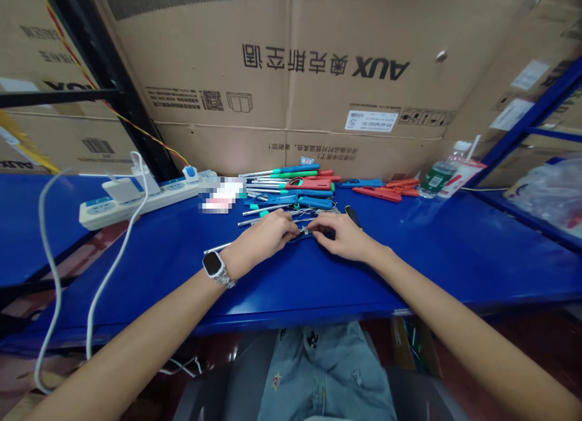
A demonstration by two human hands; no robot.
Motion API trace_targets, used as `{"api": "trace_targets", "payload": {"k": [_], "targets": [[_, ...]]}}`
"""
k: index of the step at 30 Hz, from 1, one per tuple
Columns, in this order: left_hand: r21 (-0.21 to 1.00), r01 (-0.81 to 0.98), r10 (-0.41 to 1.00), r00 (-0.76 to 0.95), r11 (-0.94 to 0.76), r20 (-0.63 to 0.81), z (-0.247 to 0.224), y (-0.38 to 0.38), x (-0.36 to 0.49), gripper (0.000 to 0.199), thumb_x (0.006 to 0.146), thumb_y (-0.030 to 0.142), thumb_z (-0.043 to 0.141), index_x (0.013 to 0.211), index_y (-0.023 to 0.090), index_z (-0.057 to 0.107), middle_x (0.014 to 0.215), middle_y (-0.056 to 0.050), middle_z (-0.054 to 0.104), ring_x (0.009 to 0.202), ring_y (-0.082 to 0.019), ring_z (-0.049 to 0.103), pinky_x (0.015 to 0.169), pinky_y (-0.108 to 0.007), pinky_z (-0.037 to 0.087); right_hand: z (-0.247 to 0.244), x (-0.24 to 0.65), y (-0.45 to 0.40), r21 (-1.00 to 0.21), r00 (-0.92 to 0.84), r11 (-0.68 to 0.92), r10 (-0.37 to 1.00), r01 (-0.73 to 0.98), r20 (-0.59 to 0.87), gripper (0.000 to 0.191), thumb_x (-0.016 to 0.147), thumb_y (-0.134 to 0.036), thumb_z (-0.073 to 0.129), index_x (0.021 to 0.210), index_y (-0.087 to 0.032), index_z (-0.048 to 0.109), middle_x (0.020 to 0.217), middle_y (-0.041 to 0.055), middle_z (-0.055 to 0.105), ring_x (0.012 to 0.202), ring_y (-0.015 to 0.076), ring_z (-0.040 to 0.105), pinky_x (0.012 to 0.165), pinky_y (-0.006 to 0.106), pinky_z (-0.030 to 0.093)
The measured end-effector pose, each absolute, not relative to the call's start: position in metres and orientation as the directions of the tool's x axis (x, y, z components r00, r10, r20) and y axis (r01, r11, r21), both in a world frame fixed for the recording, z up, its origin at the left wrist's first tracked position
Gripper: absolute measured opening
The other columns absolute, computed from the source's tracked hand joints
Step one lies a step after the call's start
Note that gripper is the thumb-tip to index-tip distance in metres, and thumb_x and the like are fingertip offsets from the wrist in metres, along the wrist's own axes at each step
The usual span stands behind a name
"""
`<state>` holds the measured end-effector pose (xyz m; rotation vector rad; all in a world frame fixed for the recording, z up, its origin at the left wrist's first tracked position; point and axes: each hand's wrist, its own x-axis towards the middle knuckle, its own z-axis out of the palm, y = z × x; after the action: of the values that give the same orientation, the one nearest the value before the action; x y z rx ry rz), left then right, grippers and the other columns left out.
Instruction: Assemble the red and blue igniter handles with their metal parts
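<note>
Right, both arms reach forward over the blue surface point(291, 293) and converge near its middle. Left hand point(275, 232), watch point(212, 264) on the wrist, and right hand point(342, 236) nearly meet, fingers curled, fingertips of both pinching a small part point(304, 231) between them. Too small to identify; can't tell if it touches the surface. Metal tube point(217, 249) shows left of the left hand; can't tell if it joins the part. Long lighters point(309, 183) piled just beyond, black-yellow handle point(352, 216) beside right hand. Power strip point(97, 215) at left, bottle point(434, 179) and cup point(460, 178) at right, AUX carton point(291, 93) behind.
</note>
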<state>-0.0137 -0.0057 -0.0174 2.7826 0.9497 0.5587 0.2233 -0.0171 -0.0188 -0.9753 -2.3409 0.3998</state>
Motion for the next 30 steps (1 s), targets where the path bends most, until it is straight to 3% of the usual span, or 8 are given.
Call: {"api": "trace_targets", "payload": {"k": [3, 7, 9, 12, 16, 20, 24, 30], "targets": [[0.161, 0.595, 0.615, 0.745, -0.788, 0.257, -0.013, -0.015, -0.01, 0.03, 0.099, 0.008, 0.048, 0.093, 0.016, 0.076, 0.091, -0.01, 0.065, 0.092, -0.024, 0.06, 0.079, -0.035, 0.048, -0.019, 0.223, -0.019, -0.42, -0.6, 0.715, 0.699, 0.559, 0.389, 0.024, 0.093, -0.013, 0.057, 0.109, -0.015, 0.074, 0.09, 0.007, 0.069, 0.083, 0.0196, 0.065, 0.081, 0.036, 0.053], [0.023, 0.614, 0.602, 0.765, -0.789, 0.229, -0.011, -0.028, -0.003, 0.034, 0.098, 0.002, 0.043, 0.1, 0.012, 0.075, 0.098, -0.013, 0.066, 0.097, -0.026, 0.059, 0.088, -0.038, 0.05, -0.019, 0.225, -0.029, -0.217, -0.692, 0.775, 0.629, 0.594, 0.354, 0.031, 0.101, -0.023, 0.054, 0.125, -0.019, 0.073, 0.104, 0.0119, 0.066, 0.099, 0.0248, 0.063, 0.09, 0.043, 0.053], [0.002, 0.602, 0.587, 0.777, -0.798, 0.226, -0.012, -0.031, -0.002, 0.034, 0.098, 0.003, 0.043, 0.104, 0.011, 0.075, 0.102, -0.014, 0.066, 0.1, -0.027, 0.059, 0.091, -0.04, 0.05, -0.018, 0.226, -0.034, -0.125, -0.713, 0.775, 0.623, 0.62, 0.323, 0.032, 0.103, -0.03, 0.054, 0.127, -0.021, 0.073, 0.107, 0.0128, 0.064, 0.102, 0.0264, 0.061, 0.089, 0.044, 0.052], [0.064, 0.561, 0.558, 0.793, -0.826, 0.245, -0.01, -0.028, -0.006, 0.031, 0.097, 0.008, 0.047, 0.11, 0.013, 0.075, 0.105, -0.013, 0.066, 0.101, -0.027, 0.06, 0.094, -0.042, 0.05, -0.015, 0.228, -0.04, -0.068, -0.71, 0.752, 0.644, 0.655, 0.283, 0.034, 0.104, -0.033, 0.053, 0.13, -0.022, 0.071, 0.106, 0.0123, 0.065, 0.103, 0.0273, 0.06, 0.089, 0.046, 0.05], [0.195, 0.591, 0.621, 0.722, -0.783, 0.304, 0.001, -0.017, -0.022, 0.028, 0.096, 0.031, 0.062, 0.117, 0.016, 0.072, 0.111, -0.012, 0.065, 0.107, -0.029, 0.06, 0.095, -0.043, 0.049, -0.014, 0.23, -0.042, -0.092, -0.691, 0.735, 0.667, 0.672, 0.278, 0.036, 0.104, -0.035, 0.054, 0.134, -0.021, 0.07, 0.112, 0.0132, 0.063, 0.105, 0.0269, 0.06, 0.092, 0.046, 0.049], [0.254, 0.7, 0.745, 0.629, -0.668, 0.223, 0.01, -0.007, -0.042, 0.051, 0.08, 0.059, 0.078, 0.109, 0.018, 0.072, 0.106, -0.01, 0.067, 0.1, -0.029, 0.061, 0.085, -0.04, 0.049, -0.017, 0.232, -0.041, -0.151, -0.669, 0.721, 0.687, 0.677, 0.283, 0.036, 0.103, -0.037, 0.054, 0.133, -0.024, 0.07, 0.111, 0.0129, 0.061, 0.105, 0.027, 0.059, 0.091, 0.047, 0.049], [0.334, 0.709, 0.773, 0.624, -0.621, 0.114, 0.009, -0.005, -0.047, 0.048, 0.074, 0.058, 0.082, 0.102, 0.019, 0.073, 0.101, -0.007, 0.07, 0.091, -0.025, 0.063, 0.076, -0.033, 0.047, -0.018, 0.233, -0.04, -0.198, -0.651, 0.699, 0.713, 0.687, 0.259, 0.036, 0.103, -0.038, 0.055, 0.133, -0.025, 0.07, 0.111, 0.0127, 0.06, 0.105, 0.0272, 0.059, 0.092, 0.049, 0.049], [0.389, 0.672, 0.754, 0.65, -0.63, 0.096, 0.006, -0.005, -0.045, 0.026, 0.086, 0.039, 0.072, 0.102, 0.019, 0.076, 0.102, -0.008, 0.071, 0.09, -0.023, 0.065, 0.078, -0.032, 0.048, -0.012, 0.233, -0.04, -0.216, -0.64, 0.684, 0.729, 0.697, 0.243, 0.035, 0.102, -0.037, 0.058, 0.132, -0.026, 0.071, 0.111, 0.012, 0.062, 0.104, 0.0266, 0.06, 0.092, 0.048, 0.047]]}}
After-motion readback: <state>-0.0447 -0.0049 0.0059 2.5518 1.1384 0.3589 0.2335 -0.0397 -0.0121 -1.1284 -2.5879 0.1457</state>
